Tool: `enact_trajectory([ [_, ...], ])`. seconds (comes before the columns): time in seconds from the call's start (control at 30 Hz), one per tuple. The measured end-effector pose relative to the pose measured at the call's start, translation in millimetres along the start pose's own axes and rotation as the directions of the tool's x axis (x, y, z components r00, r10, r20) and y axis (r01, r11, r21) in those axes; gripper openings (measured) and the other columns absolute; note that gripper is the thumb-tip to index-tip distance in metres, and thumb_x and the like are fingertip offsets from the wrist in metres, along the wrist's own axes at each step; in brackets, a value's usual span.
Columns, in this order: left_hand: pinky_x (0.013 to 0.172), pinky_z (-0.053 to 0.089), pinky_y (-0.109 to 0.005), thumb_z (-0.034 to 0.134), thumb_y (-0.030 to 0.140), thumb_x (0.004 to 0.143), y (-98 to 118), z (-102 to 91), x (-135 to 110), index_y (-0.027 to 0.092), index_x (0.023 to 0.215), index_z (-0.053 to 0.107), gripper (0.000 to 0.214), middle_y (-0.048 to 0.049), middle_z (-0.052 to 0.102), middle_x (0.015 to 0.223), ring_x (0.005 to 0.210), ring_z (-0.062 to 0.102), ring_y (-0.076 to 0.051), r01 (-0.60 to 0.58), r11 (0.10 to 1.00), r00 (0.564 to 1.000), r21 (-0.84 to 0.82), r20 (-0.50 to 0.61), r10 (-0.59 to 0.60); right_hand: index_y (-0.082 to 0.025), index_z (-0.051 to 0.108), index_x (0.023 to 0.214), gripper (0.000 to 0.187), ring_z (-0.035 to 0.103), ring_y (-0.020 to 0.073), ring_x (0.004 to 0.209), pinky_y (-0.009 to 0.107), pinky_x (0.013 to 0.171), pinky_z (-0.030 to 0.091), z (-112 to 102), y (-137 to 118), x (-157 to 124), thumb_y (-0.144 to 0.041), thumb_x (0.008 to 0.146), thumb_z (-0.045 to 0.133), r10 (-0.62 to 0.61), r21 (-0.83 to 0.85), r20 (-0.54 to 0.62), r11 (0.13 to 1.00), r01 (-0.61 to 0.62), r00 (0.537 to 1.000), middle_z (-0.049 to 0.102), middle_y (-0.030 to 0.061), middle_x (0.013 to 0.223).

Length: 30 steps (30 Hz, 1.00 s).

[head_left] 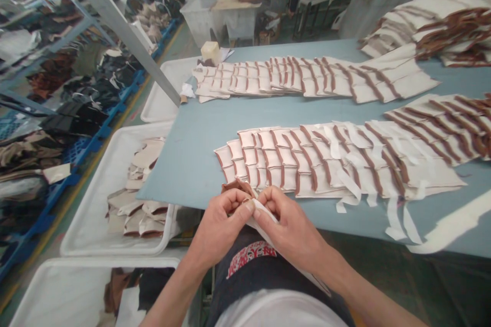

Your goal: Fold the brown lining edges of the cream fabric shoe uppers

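My left hand (pixel 226 222) and my right hand (pixel 286 222) meet at the table's near edge, thumbs almost touching. Both pinch a piece of brown-and-white fabric (pixel 240 185), its brown part showing above the fingers and a pale strip hanging down between my hands toward my lap. Just beyond lies a row of overlapping pale fabric pieces with brown edges (pixel 268 150). Several thin white strips (pixel 349 184) lie across that row's right part and hang toward the front. What exactly sits under my fingertips is hidden.
The blue-grey table (pixel 172 168) also carries a second row of fabric pieces (pixel 264 76) and a pile (pixel 422 15) at the far right. A metal post (pixel 126 30) rises at the table's left corner. White bins (pixel 76 237) with fabric stand to the left.
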<state>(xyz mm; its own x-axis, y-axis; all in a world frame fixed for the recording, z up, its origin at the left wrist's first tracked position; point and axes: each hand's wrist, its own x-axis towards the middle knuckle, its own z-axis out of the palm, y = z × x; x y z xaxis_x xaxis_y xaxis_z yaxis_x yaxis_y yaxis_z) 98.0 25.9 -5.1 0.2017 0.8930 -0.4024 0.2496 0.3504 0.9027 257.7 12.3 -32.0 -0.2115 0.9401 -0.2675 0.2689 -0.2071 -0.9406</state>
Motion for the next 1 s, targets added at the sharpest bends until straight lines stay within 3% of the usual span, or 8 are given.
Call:
enact_trajectory([
  [0.13, 0.068, 0.041, -0.024, 0.06, 0.032, 0.089, 4, -10.5, -4, 0.015, 0.077, 0.063, 0.021, -0.0001, 0.06, 0.074, 0.07, 0.051, -0.014, -0.108, 0.988, 0.994, 0.114, -0.006, 0.11, -0.021, 0.057, 0.091, 0.019, 0.051, 0.0124, 0.058, 0.024, 0.055, 0.038, -11, -9, -5, -0.038, 0.098, 0.056, -0.056, -0.027, 0.061, 0.998, 0.057, 0.997, 0.057, -0.0052, 0.066],
  [0.2, 0.067, 0.039, -0.023, 0.062, 0.031, 0.091, 8, -19.5, -7, 0.016, 0.079, 0.064, 0.02, 0.0006, 0.06, 0.074, 0.069, 0.049, -0.013, -0.169, 0.98, 0.986, 0.108, 0.03, 0.166, -0.02, 0.06, 0.09, 0.018, 0.052, 0.0122, 0.057, 0.023, 0.054, 0.04, -24, -17, -3, -0.034, 0.099, 0.053, -0.158, -0.026, 0.088, 0.987, 0.16, 0.984, 0.058, -0.0044, 0.066],
  [0.27, 0.066, 0.039, -0.022, 0.065, 0.033, 0.092, 13, -28.5, -10, 0.016, 0.082, 0.066, 0.019, 0.0006, 0.062, 0.078, 0.071, 0.049, -0.012, -0.221, 0.973, 0.973, 0.073, 0.08, 0.215, -0.02, 0.064, 0.092, 0.012, 0.055, 0.0124, 0.061, 0.023, 0.054, 0.043, -38, -24, 4, -0.027, 0.097, 0.057, -0.323, -0.09, -0.002, 0.943, 0.321, 0.947, 0.065, -0.0015, 0.074],
  [0.33, 0.067, 0.04, -0.022, 0.067, 0.034, 0.094, 18, -35.4, -13, 0.017, 0.083, 0.066, 0.021, 0.0007, 0.063, 0.08, 0.071, 0.051, -0.012, -0.261, 0.964, 0.96, 0.052, 0.116, 0.254, -0.019, 0.067, 0.104, 0.011, 0.059, 0.0119, 0.066, 0.022, 0.056, 0.045, -47, -29, 14, -0.019, 0.095, 0.06, -0.514, -0.157, -0.037, 0.85, 0.503, 0.857, 0.073, 0.0021, 0.091],
  [0.47, 0.069, 0.04, -0.022, 0.068, 0.04, 0.096, 26, -41.7, -16, 0.017, 0.082, 0.066, 0.027, 0.0011, 0.063, 0.076, 0.072, 0.052, -0.011, -0.292, 0.955, 0.951, 0.06, 0.126, 0.283, -0.02, 0.066, 0.114, 0.017, 0.072, 0.012, 0.089, 0.017, 0.062, 0.051, -49, -37, 36, -0.013, 0.1, 0.058, -0.735, -0.016, 0.206, 0.658, 0.753, 0.646, 0.077, 0.006, 0.111],
  [0.6, 0.067, 0.04, -0.022, 0.067, 0.048, 0.095, 23, -45.1, -19, 0.017, 0.082, 0.067, 0.035, 0.0014, 0.062, 0.076, 0.071, 0.051, -0.011, -0.269, 0.963, 0.954, 0.014, 0.144, 0.264, -0.018, 0.066, 0.104, 0.007, 0.076, 0.0141, 0.091, 0.02, 0.079, 0.056, -46, -41, 46, -0.014, 0.102, 0.06, -0.807, -0.062, 0.287, 0.522, 0.85, 0.516, 0.08, 0.0051, 0.098],
  [0.7, 0.067, 0.04, -0.022, 0.067, 0.052, 0.095, 18, -47.7, -21, 0.016, 0.081, 0.066, 0.038, 0.0016, 0.06, 0.075, 0.07, 0.05, -0.011, -0.244, 0.97, 0.962, -0.008, 0.129, 0.243, -0.017, 0.066, 0.1, 0.008, 0.077, 0.0155, 0.085, 0.022, 0.079, 0.056, -46, -43, 46, -0.016, 0.103, 0.059, -0.845, -0.143, 0.3, 0.42, 0.896, 0.444, 0.08, 0.0057, 0.093],
  [1.0, 0.064, 0.036, -0.022, 0.066, 0.05, 0.094, 14, -45.6, -20, 0.015, 0.079, 0.063, 0.038, 0.0031, 0.054, 0.071, 0.066, 0.044, -0.01, -0.191, 0.981, 0.979, 0.034, 0.086, 0.188, -0.017, 0.067, 0.08, 0.027, 0.068, 0.0144, 0.061, 0.026, 0.058, 0.044, -39, -48, 45, -0.013, 0.102, 0.052, -0.843, -0.397, 0.332, 0.281, 0.874, 0.422, 0.072, 0.0021, 0.069],
])
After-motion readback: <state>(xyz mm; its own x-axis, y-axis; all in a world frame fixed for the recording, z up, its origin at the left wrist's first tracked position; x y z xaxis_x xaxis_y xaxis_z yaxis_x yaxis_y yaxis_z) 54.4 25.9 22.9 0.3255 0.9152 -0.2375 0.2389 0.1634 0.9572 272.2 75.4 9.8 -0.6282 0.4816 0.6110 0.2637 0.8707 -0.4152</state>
